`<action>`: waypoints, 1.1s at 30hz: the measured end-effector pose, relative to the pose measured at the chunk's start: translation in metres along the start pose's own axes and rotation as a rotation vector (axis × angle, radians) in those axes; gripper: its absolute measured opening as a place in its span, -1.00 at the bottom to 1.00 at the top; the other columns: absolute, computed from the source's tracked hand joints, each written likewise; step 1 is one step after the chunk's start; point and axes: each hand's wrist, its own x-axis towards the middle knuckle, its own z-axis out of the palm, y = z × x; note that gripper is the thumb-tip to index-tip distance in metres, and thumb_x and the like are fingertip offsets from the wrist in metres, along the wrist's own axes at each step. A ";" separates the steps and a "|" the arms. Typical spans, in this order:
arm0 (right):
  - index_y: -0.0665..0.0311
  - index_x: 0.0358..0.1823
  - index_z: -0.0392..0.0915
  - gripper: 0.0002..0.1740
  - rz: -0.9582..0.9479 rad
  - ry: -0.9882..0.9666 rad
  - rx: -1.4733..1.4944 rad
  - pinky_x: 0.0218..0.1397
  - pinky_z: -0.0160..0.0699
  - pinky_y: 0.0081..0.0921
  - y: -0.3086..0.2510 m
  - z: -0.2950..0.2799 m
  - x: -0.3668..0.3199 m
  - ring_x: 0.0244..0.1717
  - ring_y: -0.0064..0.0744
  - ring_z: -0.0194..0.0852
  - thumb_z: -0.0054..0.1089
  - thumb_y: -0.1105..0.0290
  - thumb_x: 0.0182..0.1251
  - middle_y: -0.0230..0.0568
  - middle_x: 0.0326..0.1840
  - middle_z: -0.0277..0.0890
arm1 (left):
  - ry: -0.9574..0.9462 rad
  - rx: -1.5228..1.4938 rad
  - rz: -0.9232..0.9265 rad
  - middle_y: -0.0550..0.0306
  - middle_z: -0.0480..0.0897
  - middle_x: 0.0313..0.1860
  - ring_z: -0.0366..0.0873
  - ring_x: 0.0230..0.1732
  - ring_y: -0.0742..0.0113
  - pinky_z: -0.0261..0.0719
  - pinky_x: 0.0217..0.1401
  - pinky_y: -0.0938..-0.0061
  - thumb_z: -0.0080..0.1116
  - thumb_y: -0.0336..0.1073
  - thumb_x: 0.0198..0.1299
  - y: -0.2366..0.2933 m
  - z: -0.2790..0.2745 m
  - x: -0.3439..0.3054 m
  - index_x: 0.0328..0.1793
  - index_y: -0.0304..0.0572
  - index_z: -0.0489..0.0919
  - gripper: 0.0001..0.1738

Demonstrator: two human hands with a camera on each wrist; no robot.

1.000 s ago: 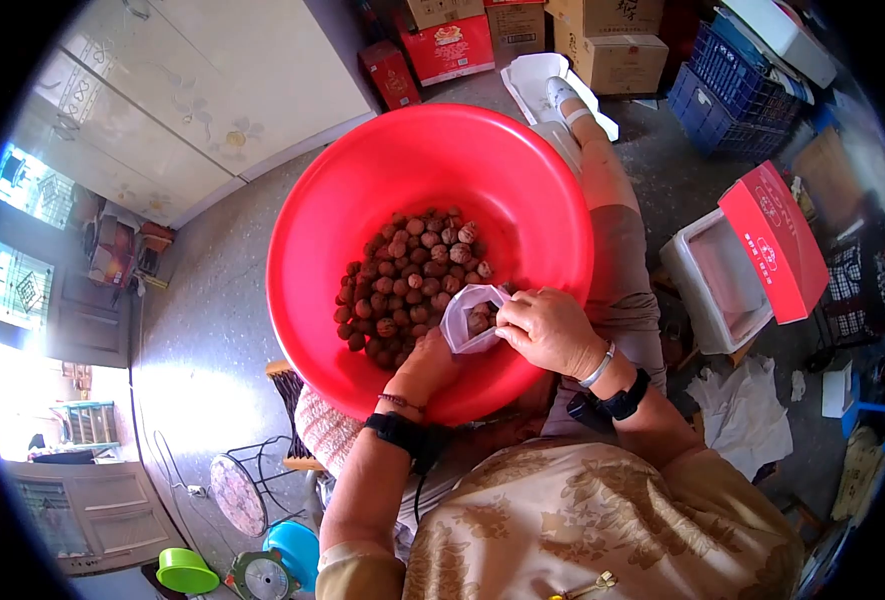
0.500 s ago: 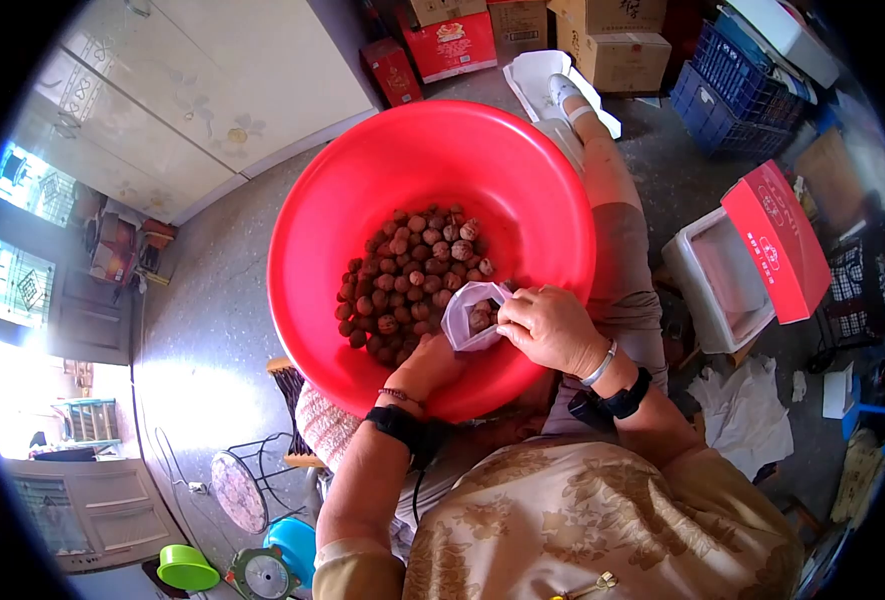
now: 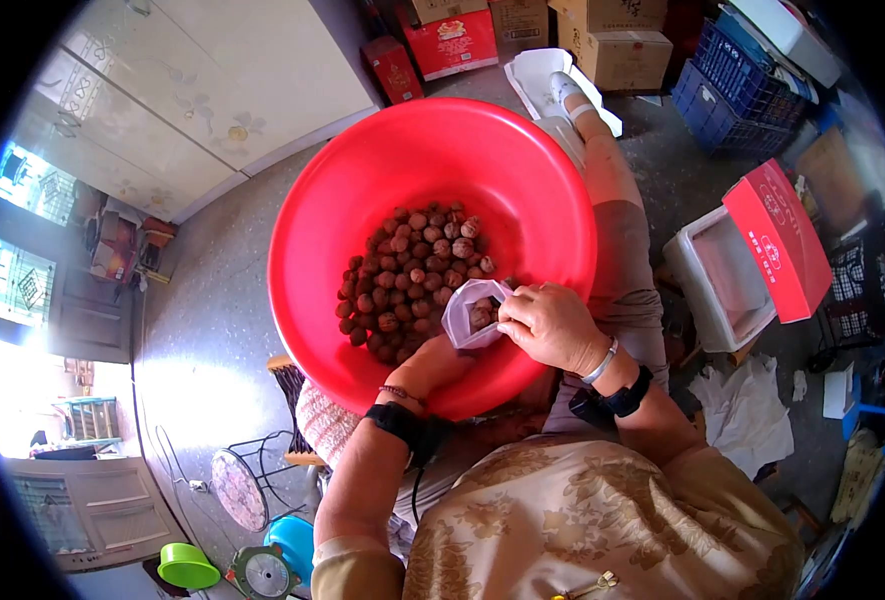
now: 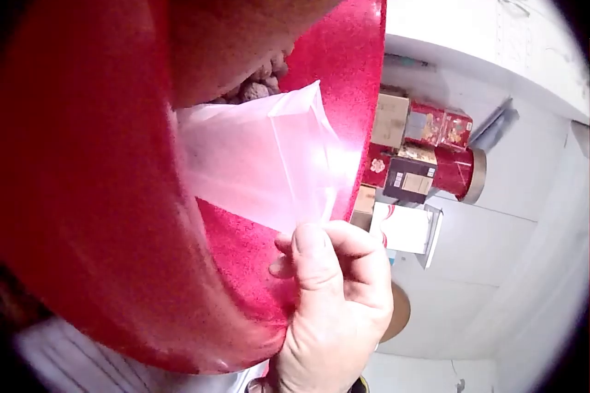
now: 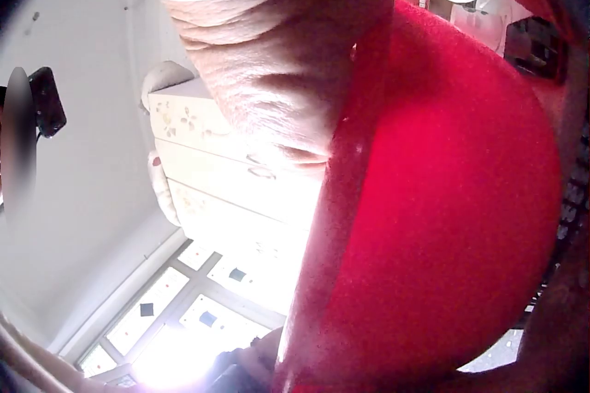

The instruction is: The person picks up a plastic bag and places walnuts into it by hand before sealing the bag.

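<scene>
Well, the red basin point(image 3: 442, 150) takes up the middle of the head view, resting on the person's lap, its near rim hidden behind the forearms; in the right wrist view it is just a red blur filling the right of the frame. A white cabinet point(image 3: 212, 90) fills the upper left, cut off by the dark lens edge. A white box with a red lid point(image 3: 777, 240) stands open at the right; what is printed on the lid is too small to read. A heap of walnuts point(image 3: 412, 270) lies left of centre in the basin. At the heap's lower right, the right hand point(image 3: 547, 325) has its fingers curled, pinching the rim of a small clear plastic bag point(image 3: 467, 315); the left wrist view shows that pinch plainly at the bottom centre. The left hand point(image 3: 432, 360) sits against the bag's underside; its fingers are tucked out of sight beneath, so I cannot tell whether they grip. The bag's mouth gapes inside the basin, touching the heap, with a few walnuts dimly seen within.
</scene>
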 end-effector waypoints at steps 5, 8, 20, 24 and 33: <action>0.16 -0.25 0.57 -0.83 0.012 -0.040 0.001 -0.13 0.64 -0.03 -0.001 -0.002 -0.001 -0.23 0.01 0.69 0.39 0.29 0.35 -0.18 -0.29 0.63 | -0.004 0.001 0.021 -0.13 0.70 0.35 0.63 0.40 -0.04 0.53 0.51 0.16 0.33 -0.34 0.32 -0.004 0.001 -0.001 0.46 -0.09 0.59 -0.45; 0.15 -0.26 0.57 -0.83 0.015 -0.048 0.001 -0.12 0.63 -0.03 -0.001 -0.003 0.000 -0.23 0.00 0.69 0.39 0.29 0.34 -0.19 -0.29 0.63 | -0.052 0.007 -0.055 -0.14 0.74 0.29 0.67 0.34 -0.03 0.56 0.48 0.17 0.31 -0.35 0.33 -0.002 -0.002 0.000 0.46 -0.11 0.59 -0.46; 0.15 -0.27 0.58 -0.84 0.007 -0.032 -0.001 -0.16 0.63 -0.02 -0.001 -0.004 0.003 -0.26 0.02 0.69 0.41 0.30 0.33 -0.18 -0.33 0.63 | 0.558 -0.989 -0.244 0.29 0.60 -0.36 0.45 -0.46 0.53 0.39 -0.41 0.57 0.03 -0.14 0.67 0.033 -0.047 -0.018 0.08 -0.19 0.63 -0.71; 0.15 -0.26 0.58 -0.84 0.027 -0.030 0.008 -0.16 0.64 -0.01 -0.003 -0.005 0.004 -0.25 0.04 0.69 0.42 0.31 0.31 -0.18 -0.34 0.63 | 0.441 -1.142 -0.074 0.23 0.62 -0.25 0.51 -0.31 0.48 0.40 -0.25 0.55 -0.04 -0.10 0.70 0.040 -0.053 -0.023 0.27 -0.27 0.60 -0.61; 0.15 -0.26 0.57 -0.83 0.038 -0.028 0.004 -0.18 0.64 0.00 -0.005 -0.004 0.004 -0.27 0.06 0.69 0.42 0.33 0.30 -0.17 -0.34 0.62 | 0.465 -1.168 -0.034 0.35 0.61 -0.20 0.37 -0.37 0.61 0.34 -0.28 0.64 0.07 -0.23 0.64 0.051 -0.051 -0.023 0.34 -0.29 0.63 -0.65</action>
